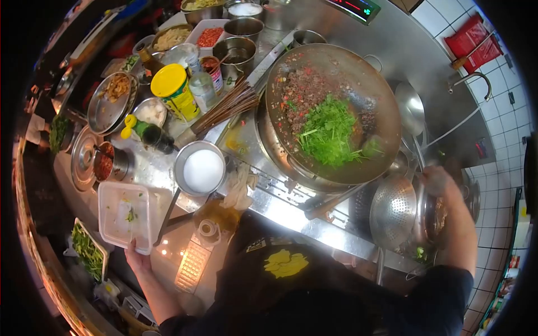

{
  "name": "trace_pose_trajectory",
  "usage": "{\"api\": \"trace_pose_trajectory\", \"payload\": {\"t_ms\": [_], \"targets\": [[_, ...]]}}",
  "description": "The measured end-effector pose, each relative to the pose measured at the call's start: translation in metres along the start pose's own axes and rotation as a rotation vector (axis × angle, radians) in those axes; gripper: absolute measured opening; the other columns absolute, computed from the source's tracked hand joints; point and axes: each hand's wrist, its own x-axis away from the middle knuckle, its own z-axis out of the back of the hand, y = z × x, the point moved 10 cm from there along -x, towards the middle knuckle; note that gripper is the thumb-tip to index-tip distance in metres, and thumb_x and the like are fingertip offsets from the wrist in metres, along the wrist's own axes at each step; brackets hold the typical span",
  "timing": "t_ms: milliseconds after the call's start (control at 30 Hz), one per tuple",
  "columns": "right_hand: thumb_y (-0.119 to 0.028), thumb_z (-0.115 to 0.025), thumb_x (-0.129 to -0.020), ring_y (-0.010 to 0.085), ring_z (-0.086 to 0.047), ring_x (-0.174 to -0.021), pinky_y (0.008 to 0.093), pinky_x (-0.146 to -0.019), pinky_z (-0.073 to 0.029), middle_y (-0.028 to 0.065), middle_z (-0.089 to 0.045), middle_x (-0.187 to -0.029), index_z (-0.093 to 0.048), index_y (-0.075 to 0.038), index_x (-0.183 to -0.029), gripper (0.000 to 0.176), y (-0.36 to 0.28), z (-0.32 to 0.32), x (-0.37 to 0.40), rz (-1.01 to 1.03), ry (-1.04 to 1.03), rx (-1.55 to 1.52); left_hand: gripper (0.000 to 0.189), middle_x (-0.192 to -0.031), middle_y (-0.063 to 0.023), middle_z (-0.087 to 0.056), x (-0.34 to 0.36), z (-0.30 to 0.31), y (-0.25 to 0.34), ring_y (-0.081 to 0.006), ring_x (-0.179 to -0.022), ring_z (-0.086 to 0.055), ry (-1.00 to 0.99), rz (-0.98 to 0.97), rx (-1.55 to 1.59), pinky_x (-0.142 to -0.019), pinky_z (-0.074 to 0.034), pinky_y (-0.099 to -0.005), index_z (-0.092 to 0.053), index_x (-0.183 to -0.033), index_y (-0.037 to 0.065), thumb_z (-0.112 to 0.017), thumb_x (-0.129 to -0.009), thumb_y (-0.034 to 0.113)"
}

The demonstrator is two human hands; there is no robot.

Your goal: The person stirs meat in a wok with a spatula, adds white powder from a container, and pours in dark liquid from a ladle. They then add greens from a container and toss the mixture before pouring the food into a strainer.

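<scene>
My left hand (137, 259) grips the near edge of a clear plastic container (150, 221), which is tilted and has a few green scraps inside. At the right, my right hand (438, 182) is closed around the handle of a metal ladle (409, 106). The ladle's bowl rests by the right rim of a large wok (386, 134). In the wok, chopped green herbs (330, 129) lie in a heap on browned minced meat (302, 84) with red bits. Below my right hand is a perforated strainer (393, 213).
A pot of white granules (204, 171) stands left of the wok, near a bamboo brush (224, 111). A yellow-lidded tub (169, 81), bottles and several ingredient bowls crowd the back left. A grater (193, 266) lies near my body. A tap (476, 78) juts from the right wall.
</scene>
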Motion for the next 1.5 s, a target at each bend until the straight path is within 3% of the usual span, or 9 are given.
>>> {"api": "trace_pose_trajectory", "payload": {"t_ms": [167, 300, 433, 600, 867, 933, 1067, 1267, 1500], "targets": [[-0.036, -0.050, -0.091, 0.0291, -0.065, -0.091, 0.0416, -0.085, -0.049, 0.0144, -0.066, -0.080, -0.068, -0.005, -0.101, 0.037, -0.068, 0.021, -0.053, -0.093, -0.462, -0.295, 0.045, -0.128, -0.0133, -0.052, 0.015, -0.017, 0.007, -0.0286, -0.115, -0.054, 0.057, -0.049, -0.240, -0.090, -0.049, -0.0468, -0.044, -0.131, 0.006, -0.057, -0.088, 0.007], [-0.026, -0.057, -0.090, 0.0267, -0.057, -0.054, 0.0406, -0.053, -0.046, 0.0137, -0.059, -0.061, -0.063, 0.004, -0.096, 0.030, -0.146, 0.009, -0.153, -0.273, -0.132, -1.174, 0.049, -0.131, -0.0099, -0.050, 0.038, -0.031, -0.002, -0.0248, -0.122, -0.049, 0.129, 0.009, -0.292, -0.096, -0.045, -0.0430, -0.043, -0.134, 0.010, -0.063, -0.090, 0.017], [-0.025, -0.060, -0.088, 0.0309, -0.065, -0.071, 0.0423, -0.069, -0.051, 0.0186, -0.066, -0.076, -0.066, -0.001, -0.093, 0.026, -0.096, 0.066, -0.127, -0.141, 0.301, -0.649, 0.053, -0.133, -0.0092, -0.049, 0.045, -0.025, -0.008, -0.0234, -0.124, -0.046, 0.117, -0.008, -0.271, -0.100, -0.040, -0.0423, -0.042, -0.135, 0.011, -0.064, -0.090, 0.030], [-0.022, -0.059, -0.085, 0.0380, -0.065, -0.091, 0.0446, -0.080, -0.052, 0.0209, -0.067, -0.094, -0.066, -0.007, -0.101, 0.023, -0.028, 0.077, -0.085, -0.293, 0.090, -0.353, 0.058, -0.137, -0.0102, -0.047, 0.066, -0.029, -0.009, -0.0247, -0.128, -0.044, 0.212, -0.081, -0.266, -0.101, -0.035, -0.0431, -0.041, -0.137, 0.009, -0.058, -0.093, 0.042], [-0.019, -0.050, -0.090, 0.0397, -0.063, -0.098, 0.0459, -0.087, -0.050, 0.0166, -0.067, -0.104, -0.064, -0.012, -0.110, 0.026, -0.091, 0.084, -0.157, -0.316, 0.064, -0.143, 0.047, -0.084, -0.0003, -0.060, 0.112, 0.033, -0.063, -0.0121, -0.077, -0.056, 0.407, -0.030, -0.173, -0.070, -0.043, -0.0287, -0.054, -0.092, 0.012, -0.056, -0.088, 0.059], [-0.021, -0.048, -0.091, 0.0377, -0.063, -0.100, 0.0460, -0.086, -0.050, 0.0180, -0.067, -0.103, -0.063, -0.010, -0.108, 0.026, -0.047, 0.051, -0.110, 0.244, 0.791, -0.496, 0.046, -0.081, -0.0015, -0.060, 0.118, 0.043, -0.103, -0.0129, -0.073, -0.056, 0.308, 0.116, -0.250, -0.066, -0.044, -0.0296, -0.054, -0.089, 0.012, -0.057, -0.088, 0.058], [-0.029, -0.052, -0.088, 0.0363, -0.063, -0.099, 0.0442, -0.084, -0.050, 0.0182, -0.066, -0.103, -0.065, -0.014, -0.106, 0.027, -0.012, 0.091, -0.061, -0.406, -0.056, -0.057, 0.037, -0.075, -0.0041, -0.060, 0.147, 0.078, -0.210, -0.0164, -0.065, -0.058, 0.353, 0.495, -0.561, -0.059, -0.047, -0.0329, -0.055, -0.102, 0.011, -0.061, -0.089, 0.044], [-0.032, -0.052, -0.088, 0.0399, -0.062, -0.094, 0.0439, -0.079, -0.051, 0.0206, -0.066, -0.095, -0.063, -0.011, -0.098, 0.026, -0.092, 0.080, -0.136, 0.005, 0.541, -0.421, 0.026, -0.077, -0.0027, -0.057, 0.148, 0.025, -0.240, -0.0135, -0.067, -0.057, 0.034, 0.552, -0.748, -0.055, -0.046, -0.0285, -0.057, -0.096, 0.010, -0.068, -0.084, 0.031], [-0.028, -0.057, -0.088, 0.0356, -0.067, -0.084, 0.0440, -0.078, -0.052, 0.0165, -0.068, -0.089, -0.066, -0.008, -0.096, 0.024, -0.073, 0.116, -0.046, -0.242, -0.099, 0.046, 0.019, -0.074, 0.0006, -0.056, 0.125, 0.038, -0.242, -0.0120, -0.066, -0.057, 0.020, 0.620, -0.801, -0.054, -0.046, -0.0271, -0.056, -0.090, 0.012, -0.069, -0.085, 0.024]]}}
